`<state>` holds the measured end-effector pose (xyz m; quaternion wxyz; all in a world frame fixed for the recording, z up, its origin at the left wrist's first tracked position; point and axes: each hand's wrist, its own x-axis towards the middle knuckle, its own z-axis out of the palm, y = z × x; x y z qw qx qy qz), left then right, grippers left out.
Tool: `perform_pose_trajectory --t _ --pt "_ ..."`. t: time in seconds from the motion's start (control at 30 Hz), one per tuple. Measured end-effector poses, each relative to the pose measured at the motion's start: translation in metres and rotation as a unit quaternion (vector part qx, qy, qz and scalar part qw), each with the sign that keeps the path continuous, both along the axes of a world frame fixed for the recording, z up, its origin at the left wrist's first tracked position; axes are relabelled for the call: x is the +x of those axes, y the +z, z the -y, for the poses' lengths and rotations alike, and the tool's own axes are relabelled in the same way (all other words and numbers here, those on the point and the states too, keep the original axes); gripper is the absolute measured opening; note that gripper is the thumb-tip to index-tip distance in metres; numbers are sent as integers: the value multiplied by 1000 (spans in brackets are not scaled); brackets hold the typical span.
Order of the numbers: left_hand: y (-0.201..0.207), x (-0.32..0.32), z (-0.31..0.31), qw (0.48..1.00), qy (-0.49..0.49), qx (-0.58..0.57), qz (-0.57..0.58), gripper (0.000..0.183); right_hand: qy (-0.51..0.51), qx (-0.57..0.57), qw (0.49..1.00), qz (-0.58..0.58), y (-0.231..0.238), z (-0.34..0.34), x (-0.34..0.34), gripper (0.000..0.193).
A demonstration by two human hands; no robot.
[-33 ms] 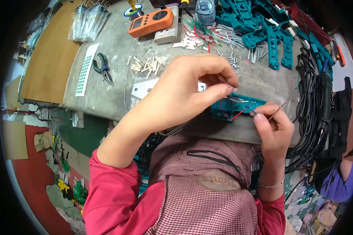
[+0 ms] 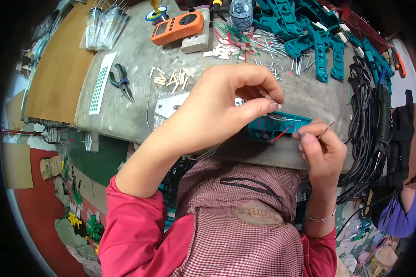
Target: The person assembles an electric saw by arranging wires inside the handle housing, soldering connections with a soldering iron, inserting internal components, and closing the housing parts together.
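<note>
1. Evidently, my left hand (image 2: 226, 101) curls over one end of the open teal plastic shell (image 2: 277, 125), thumb and forefinger nearly meeting (whether they pinch anything, I can't tell).
2. My right hand (image 2: 326, 147) is closed on a thin brown wire (image 2: 327, 129), presumably steadying it.
3. The shell lies open-side up near the grey worktable (image 2: 326, 99)'s edge, probably for easy reach.
</note>
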<state>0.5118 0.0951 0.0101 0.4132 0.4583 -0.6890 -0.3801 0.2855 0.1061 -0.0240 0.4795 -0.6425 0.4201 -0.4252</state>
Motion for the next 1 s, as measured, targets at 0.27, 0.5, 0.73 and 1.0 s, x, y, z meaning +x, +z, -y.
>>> perform_pose_trajectory --t 0.27,0.5,0.73,1.0 --pt "-1 -13 13 962 -129 184 -158 14 167 2 980 -103 23 11 -9 36" --pt "-4 -15 17 939 -149 221 -216 14 211 -3 972 -98 27 17 -13 38" --pt "2 -16 12 942 -133 227 -209 15 215 15 969 -118 29 16 -13 37" --pt "0 -16 8 969 -140 164 -121 15 195 9 974 -115 28 12 -13 35"
